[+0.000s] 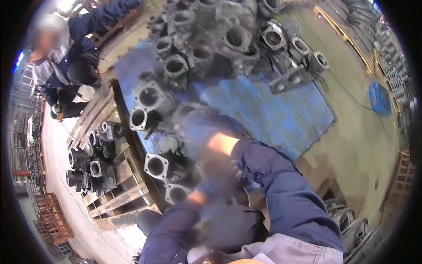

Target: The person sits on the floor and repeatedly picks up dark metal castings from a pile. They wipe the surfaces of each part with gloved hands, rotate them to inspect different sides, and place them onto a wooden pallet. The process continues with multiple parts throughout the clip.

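My right hand (200, 125), in a blue glove, reaches over the near part of a blue work table (263, 110). It is smeared by motion and lies against or just over a blurred grey metal casting (187, 109); its fingers cannot be made out. Closer to my body, my left hand (213, 187), also gloved and blurred, is beside a dark blurred shape (220, 169) whose kind I cannot tell. Left of my hands sit grey castings with round bores and square flanges, among them a near casting (156, 166) and a lower casting (176, 193).
A heap of similar castings (237, 37) covers the table's far side. On a wooden pallet (118, 200) at left stand more castings (94, 167). Another person (66, 57) is at the far left. A blue container (379, 99) lies on the floor at right; further castings (351, 229) stand at lower right.
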A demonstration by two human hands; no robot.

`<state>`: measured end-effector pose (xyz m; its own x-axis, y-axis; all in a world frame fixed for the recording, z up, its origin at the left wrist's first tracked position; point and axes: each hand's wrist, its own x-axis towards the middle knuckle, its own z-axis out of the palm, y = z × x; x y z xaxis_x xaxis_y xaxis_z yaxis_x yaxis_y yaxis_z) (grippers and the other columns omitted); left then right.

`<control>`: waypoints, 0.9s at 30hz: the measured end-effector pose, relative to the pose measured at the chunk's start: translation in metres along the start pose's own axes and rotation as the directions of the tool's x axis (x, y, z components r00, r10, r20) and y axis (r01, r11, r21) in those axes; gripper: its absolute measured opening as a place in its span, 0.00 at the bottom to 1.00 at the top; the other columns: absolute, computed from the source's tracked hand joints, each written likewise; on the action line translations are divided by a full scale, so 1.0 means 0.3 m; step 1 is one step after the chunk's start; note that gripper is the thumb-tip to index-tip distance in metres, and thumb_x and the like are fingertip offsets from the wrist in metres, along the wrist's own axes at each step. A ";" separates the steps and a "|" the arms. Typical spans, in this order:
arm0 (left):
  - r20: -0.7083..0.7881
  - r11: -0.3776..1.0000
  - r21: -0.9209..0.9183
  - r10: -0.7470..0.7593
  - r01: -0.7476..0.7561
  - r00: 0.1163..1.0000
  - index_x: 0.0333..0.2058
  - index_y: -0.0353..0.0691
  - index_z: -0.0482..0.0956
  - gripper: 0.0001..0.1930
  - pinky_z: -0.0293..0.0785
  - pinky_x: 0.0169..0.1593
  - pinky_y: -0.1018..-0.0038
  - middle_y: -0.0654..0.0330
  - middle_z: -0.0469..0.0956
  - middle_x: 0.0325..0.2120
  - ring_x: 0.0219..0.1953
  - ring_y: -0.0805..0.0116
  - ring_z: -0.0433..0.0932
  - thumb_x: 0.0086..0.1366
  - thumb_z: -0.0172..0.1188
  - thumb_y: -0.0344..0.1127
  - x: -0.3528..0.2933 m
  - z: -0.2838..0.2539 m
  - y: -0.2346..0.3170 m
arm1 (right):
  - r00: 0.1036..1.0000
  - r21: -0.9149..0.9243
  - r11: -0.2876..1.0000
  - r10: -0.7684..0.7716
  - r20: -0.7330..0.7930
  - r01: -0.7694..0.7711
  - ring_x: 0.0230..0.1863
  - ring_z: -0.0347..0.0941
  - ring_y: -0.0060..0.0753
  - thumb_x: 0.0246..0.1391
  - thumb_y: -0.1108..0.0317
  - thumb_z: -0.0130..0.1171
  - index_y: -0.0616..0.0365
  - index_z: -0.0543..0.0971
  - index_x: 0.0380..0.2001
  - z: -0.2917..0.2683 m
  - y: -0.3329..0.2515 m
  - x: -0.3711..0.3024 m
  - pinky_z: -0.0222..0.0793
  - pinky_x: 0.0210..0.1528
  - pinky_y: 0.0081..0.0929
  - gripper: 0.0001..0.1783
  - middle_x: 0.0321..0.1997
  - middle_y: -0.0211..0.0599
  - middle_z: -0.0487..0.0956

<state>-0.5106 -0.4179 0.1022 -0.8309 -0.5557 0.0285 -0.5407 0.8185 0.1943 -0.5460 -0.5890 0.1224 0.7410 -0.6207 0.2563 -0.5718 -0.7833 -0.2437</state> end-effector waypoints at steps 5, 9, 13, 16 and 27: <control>0.003 0.997 -0.045 -0.061 0.061 0.998 0.62 0.44 0.68 0.30 0.54 0.71 0.57 0.54 0.66 0.63 0.67 0.54 0.61 0.62 0.55 0.46 0.007 0.047 -0.012 | 0.971 0.267 0.937 0.192 0.143 -0.224 0.34 0.80 0.44 0.53 0.59 0.54 0.51 0.81 0.27 -0.123 0.067 0.008 0.75 0.39 0.42 0.11 0.27 0.37 0.81; -0.106 0.994 -0.082 -0.079 0.071 0.991 0.56 0.37 0.73 0.25 0.58 0.69 0.55 0.53 0.73 0.57 0.63 0.57 0.68 0.62 0.53 0.42 0.035 0.053 -0.014 | 0.541 0.229 0.708 0.673 -0.503 -0.668 0.31 0.78 0.45 0.60 0.54 0.49 0.49 0.77 0.41 -0.238 0.585 -0.163 0.72 0.32 0.45 0.15 0.29 0.46 0.79; 0.115 0.992 -0.090 -0.084 0.094 0.990 0.61 0.40 0.68 0.34 0.57 0.70 0.55 0.49 0.66 0.62 0.68 0.52 0.61 0.53 0.63 0.34 0.055 -0.007 -0.006 | 0.515 -0.264 0.447 0.661 -0.546 -0.854 0.53 0.75 0.49 0.63 0.45 0.44 0.47 0.79 0.49 -0.370 1.052 -0.475 0.66 0.58 0.49 0.24 0.52 0.44 0.78; 0.156 0.958 -0.222 -0.148 0.181 0.977 0.61 0.38 0.68 0.34 0.55 0.70 0.54 0.48 0.66 0.61 0.67 0.51 0.62 0.54 0.64 0.34 0.083 -0.072 0.008 | 0.368 -0.309 0.336 0.929 -0.048 -0.889 0.62 0.70 0.48 0.64 0.41 0.37 0.44 0.73 0.60 -0.378 1.162 -0.586 0.64 0.64 0.43 0.30 0.61 0.46 0.74; 0.095 0.963 -0.179 -0.189 0.204 0.977 0.56 0.40 0.73 0.28 0.58 0.69 0.56 0.50 0.69 0.59 0.65 0.53 0.65 0.57 0.64 0.41 0.111 -0.088 0.030 | 0.532 -0.019 0.543 0.813 -0.236 -0.839 0.41 0.79 0.51 0.60 0.56 0.49 0.53 0.80 0.35 -0.093 0.857 -1.005 0.75 0.42 0.46 0.15 0.36 0.47 0.82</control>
<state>-0.5396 -0.4329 0.1307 -0.7222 -0.6840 -0.1025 -0.6663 0.6485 0.3681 -0.9263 -0.6041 0.0086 -0.1540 -0.9752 0.1590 -0.9394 0.0946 -0.3294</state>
